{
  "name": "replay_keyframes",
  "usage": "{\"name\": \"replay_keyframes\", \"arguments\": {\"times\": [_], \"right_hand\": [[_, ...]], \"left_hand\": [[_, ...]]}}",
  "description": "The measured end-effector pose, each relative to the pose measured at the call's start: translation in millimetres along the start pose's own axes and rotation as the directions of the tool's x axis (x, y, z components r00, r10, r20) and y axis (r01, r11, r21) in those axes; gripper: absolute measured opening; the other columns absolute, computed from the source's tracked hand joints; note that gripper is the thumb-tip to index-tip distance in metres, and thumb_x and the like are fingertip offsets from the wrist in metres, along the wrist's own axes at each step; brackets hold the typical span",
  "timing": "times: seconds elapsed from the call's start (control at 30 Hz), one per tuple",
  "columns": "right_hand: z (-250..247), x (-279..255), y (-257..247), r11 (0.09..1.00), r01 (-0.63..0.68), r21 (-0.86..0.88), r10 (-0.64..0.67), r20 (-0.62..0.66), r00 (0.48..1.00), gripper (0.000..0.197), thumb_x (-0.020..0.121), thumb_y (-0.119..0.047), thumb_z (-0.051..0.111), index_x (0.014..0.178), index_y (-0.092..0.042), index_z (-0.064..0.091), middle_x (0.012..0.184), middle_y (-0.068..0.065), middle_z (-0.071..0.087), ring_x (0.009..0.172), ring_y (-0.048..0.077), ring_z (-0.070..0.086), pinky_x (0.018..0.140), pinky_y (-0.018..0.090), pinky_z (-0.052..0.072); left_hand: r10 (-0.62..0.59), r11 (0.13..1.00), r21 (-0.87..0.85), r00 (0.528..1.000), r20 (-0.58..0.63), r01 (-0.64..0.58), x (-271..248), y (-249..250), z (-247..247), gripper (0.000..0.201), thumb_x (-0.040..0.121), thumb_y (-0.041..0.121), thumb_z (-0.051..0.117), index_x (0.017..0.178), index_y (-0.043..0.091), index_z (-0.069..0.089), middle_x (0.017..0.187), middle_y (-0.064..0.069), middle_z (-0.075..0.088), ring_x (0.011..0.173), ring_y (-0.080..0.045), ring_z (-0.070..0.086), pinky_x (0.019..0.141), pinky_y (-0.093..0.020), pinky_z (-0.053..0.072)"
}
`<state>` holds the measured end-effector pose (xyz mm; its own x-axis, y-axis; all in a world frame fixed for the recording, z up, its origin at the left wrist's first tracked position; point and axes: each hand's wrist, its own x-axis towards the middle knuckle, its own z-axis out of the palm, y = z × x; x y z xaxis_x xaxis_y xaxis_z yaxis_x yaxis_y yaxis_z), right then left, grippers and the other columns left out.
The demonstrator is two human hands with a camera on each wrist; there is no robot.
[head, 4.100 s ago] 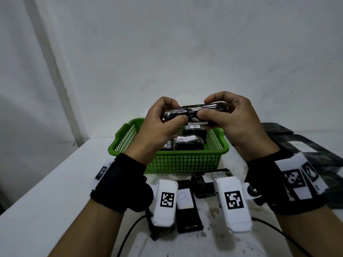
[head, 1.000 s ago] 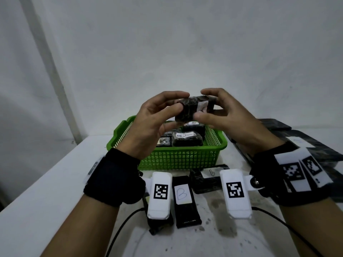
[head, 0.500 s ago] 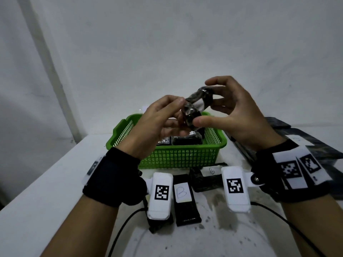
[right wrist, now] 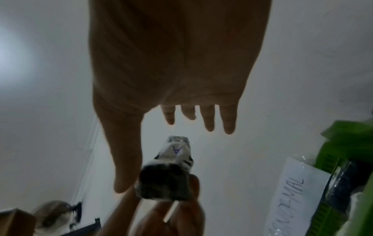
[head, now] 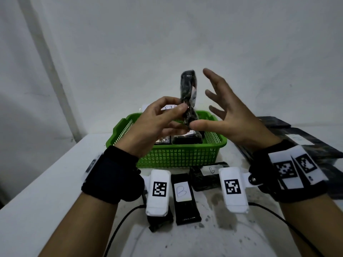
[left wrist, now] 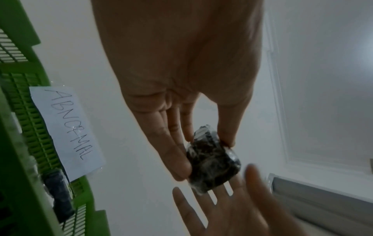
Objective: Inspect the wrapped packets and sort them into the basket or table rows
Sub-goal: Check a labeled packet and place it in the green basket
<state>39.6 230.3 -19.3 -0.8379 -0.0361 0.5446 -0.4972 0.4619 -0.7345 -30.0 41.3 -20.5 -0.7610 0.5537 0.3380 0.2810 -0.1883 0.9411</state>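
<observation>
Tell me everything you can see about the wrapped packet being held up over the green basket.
The wrapped packet is a small dark block sealed in glossy clear film. A white paper label on one face bears a handwritten mark, blurred but resembling an A. It stands nearly upright, above the green basket. The left hand pinches its lower end between thumb and fingertips. The right hand is spread open beside it, fingers clear; its thumb lies by the lower end, contact unclear.
</observation>
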Motion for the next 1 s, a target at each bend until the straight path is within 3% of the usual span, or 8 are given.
{"name": "replay_keyframes", "arguments": {"times": [0.07, 0.17, 0.37, 0.5, 0.63, 0.77, 0.87, 1.0], "right_hand": [[0, 0, -5, 0.996, -0.061, 0.072, 0.062, -0.003, 0.998, 0.107, 0.071, -0.045, 0.084, 0.157, -0.046, 0.02, 0.164, -0.018, 0.023, 0.146, 0.005, 0.035, 0.112, 0.031, 0.038], [-4, 3, -10, 0.982, -0.152, 0.112, 0.16, -0.074, 0.984, 0.102, 0.069, -0.061, 0.077, 0.155, -0.032, 0.031, 0.142, -0.009, 0.061, 0.128, 0.006, 0.058, 0.107, 0.037, 0.045], [-3, 2, -13, 0.968, -0.176, 0.178, 0.185, -0.039, 0.982, 0.053, 0.073, -0.037, 0.079, 0.12, -0.016, 0.068, 0.099, 0.002, 0.08, 0.094, 0.014, 0.076, 0.083, 0.029, 0.058], [-1, 5, -6, 0.973, -0.147, 0.181, 0.172, -0.134, 0.976, 0.037, 0.081, -0.014, 0.082, 0.116, -0.009, 0.071, 0.095, 0.011, 0.079, 0.088, 0.024, 0.078, 0.083, 0.039, 0.06], [3, 5, -6, 0.98, -0.129, 0.152, 0.156, -0.183, 0.971, 0.041, 0.08, -0.013, 0.084, 0.118, -0.01, 0.07, 0.091, 0.009, 0.079, 0.084, 0.025, 0.078, 0.088, 0.05, 0.061], [-1, 3, -10, 0.97, -0.143, 0.199, 0.171, -0.127, 0.977, 0.04, 0.082, -0.015, 0.082, 0.12, -0.012, 0.069, 0.097, 0.007, 0.08, 0.091, 0.022, 0.077, 0.093, 0.05, 0.059], [-3, 3, -17, 0.955, -0.151, 0.254, 0.181, -0.097, 0.979, 0.031, 0.093, -0.031, 0.069, 0.119, -0.015, 0.07, 0.108, 0.0, 0.078, 0.101, 0.015, 0.075, 0.095, 0.045, 0.058], [-6, 2, -23, 0.938, -0.161, 0.308, 0.198, -0.091, 0.976, 0.033, 0.098, -0.041, 0.057, 0.111, -0.015, 0.074, 0.111, -0.003, 0.077, 0.097, 0.017, 0.076, 0.085, 0.037, 0.062]], "left_hand": [[0.023, 0.999, 0.031, 0.999, -0.027, -0.022, 0, -1, -1, 0.04, 0.075, 0.036, 0.07, 0.108, 0.017, 0.06, 0.094, -0.006, 0.075, 0.076, -0.021, 0.072, 0.08, -0.037, 0.061], [0.062, 0.994, 0.09, 0.998, -0.012, -0.06, -2, 0, 0, 0.044, 0.076, 0.034, 0.072, 0.114, 0.016, 0.06, 0.095, -0.012, 0.069, 0.081, -0.022, 0.068, 0.081, -0.037, 0.061], [0.09, 0.975, 0.199, 0.993, 0.073, -0.103, -4, -1, 5, 0.045, 0.074, 0.028, 0.073, 0.116, 0.016, 0.06, 0.08, 0.002, 0.069, 0.078, -0.012, 0.068, 0.079, -0.032, 0.06], [0.107, 0.966, 0.231, 0.992, 0.062, -0.118, -4, -3, 7, 0.045, 0.078, 0.025, 0.075, 0.12, 0.016, 0.059, 0.088, -0.005, 0.069, 0.082, -0.015, 0.069, 0.079, -0.033, 0.059], [0.12, 0.962, 0.242, 0.992, 0.034, -0.124, -3, -5, 8, 0.043, 0.084, 0.015, 0.074, 0.123, 0.014, 0.057, 0.094, -0.012, 0.068, 0.081, -0.018, 0.068, 0.073, -0.029, 0.057], [0.154, 0.946, 0.281, 0.987, 0.045, -0.16, -3, -6, 6, 0.045, 0.084, 0.02, 0.075, 0.125, 0.021, 0.058, 0.105, -0.021, 0.066, 0.09, -0.031, 0.071, 0.081, -0.041, 0.06], [0.206, 0.902, 0.378, 0.978, 0.041, -0.206, -3, -7, 5, 0.043, 0.085, 0.024, 0.077, 0.123, 0.031, 0.057, 0.105, -0.01, 0.069, 0.096, -0.025, 0.071, 0.085, -0.047, 0.06], [0.253, 0.84, 0.488, 0.967, 0.033, -0.236, -2, -7, 4, 0.044, 0.085, 0.023, 0.078, 0.119, 0.037, 0.055, 0.104, 0.006, 0.067, 0.096, -0.007, 0.067, 0.082, -0.035, 0.058]]}}
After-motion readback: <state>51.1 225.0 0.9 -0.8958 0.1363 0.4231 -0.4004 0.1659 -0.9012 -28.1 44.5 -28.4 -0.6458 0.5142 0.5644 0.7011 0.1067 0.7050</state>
